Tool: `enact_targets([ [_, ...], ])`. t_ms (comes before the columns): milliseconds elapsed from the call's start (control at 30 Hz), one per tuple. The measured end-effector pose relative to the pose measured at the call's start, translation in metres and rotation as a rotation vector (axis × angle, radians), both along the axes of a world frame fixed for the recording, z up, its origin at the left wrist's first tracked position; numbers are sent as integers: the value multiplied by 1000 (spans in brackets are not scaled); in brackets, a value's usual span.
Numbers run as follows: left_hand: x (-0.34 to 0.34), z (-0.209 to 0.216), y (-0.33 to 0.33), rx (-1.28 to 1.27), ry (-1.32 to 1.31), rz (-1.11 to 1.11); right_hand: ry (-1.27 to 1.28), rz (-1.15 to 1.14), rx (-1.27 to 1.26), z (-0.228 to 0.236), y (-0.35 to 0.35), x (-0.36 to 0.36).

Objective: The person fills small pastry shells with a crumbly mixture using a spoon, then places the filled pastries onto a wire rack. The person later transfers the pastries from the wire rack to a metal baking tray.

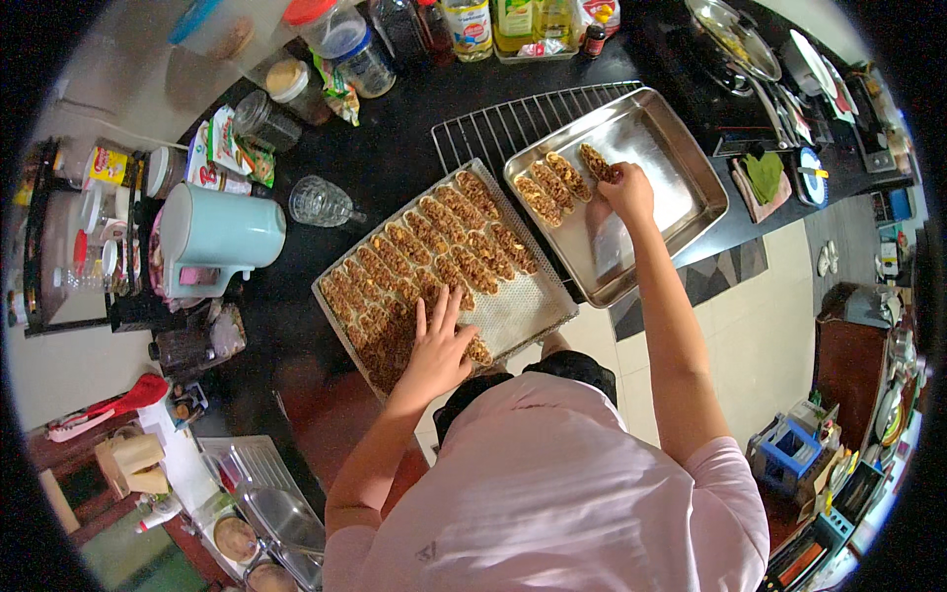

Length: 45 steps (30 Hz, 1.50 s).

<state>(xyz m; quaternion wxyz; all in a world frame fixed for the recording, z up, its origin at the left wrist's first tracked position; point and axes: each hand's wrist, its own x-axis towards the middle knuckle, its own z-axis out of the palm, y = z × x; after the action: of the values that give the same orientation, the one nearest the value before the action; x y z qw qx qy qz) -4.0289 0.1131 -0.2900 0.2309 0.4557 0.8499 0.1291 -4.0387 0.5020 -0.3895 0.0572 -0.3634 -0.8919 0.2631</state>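
Note:
My right hand [629, 193] is closed on an oval nut-topped cookie [594, 160] at the left part of a deep metal pan [691, 178]. Beside it in the pan, several like cookies [541, 199] lie in a slanting row. To the left, a shallow tray with a pale perforated mat [533, 314] carries several rows of these oval cookies [404, 244]. My left hand [440, 353] rests over the near part of that tray, fingers apart, touching or just above the cookies there. What lies under its palm is hidden.
A wire rack [533, 123] extends behind the pan and tray. Left of the tray are a cut-glass vessel [324, 201] and a pale blue kettle [222, 240]. Jars and bottles line the back. A lidded frying pan [735, 37] stands far right, and a sink [286, 523] lies lower left.

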Motion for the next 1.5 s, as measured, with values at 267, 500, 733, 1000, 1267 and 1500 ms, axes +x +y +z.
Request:
enact_targets([
  [267, -8, 3, -17, -9, 69, 144, 187, 52, 44, -11, -11, -3],
  [500, -4, -6, -34, 22, 128, 280, 300, 532, -185, 77, -181, 74],
  [733, -9, -7, -41, 124, 127, 319, -110, 702, -173, 55, -256, 113],
  [1000, -4, -15, -44, 131, 100, 258, 13, 615, -85, 54, -272, 119],
  [1267, -8, -16, -48, 114, 123, 250, 58, 531, -91, 50, -276, 122],
  [1500, -9, -13, -43, 301, 21, 414, 194, 370, -377, 70, -252, 130],
])
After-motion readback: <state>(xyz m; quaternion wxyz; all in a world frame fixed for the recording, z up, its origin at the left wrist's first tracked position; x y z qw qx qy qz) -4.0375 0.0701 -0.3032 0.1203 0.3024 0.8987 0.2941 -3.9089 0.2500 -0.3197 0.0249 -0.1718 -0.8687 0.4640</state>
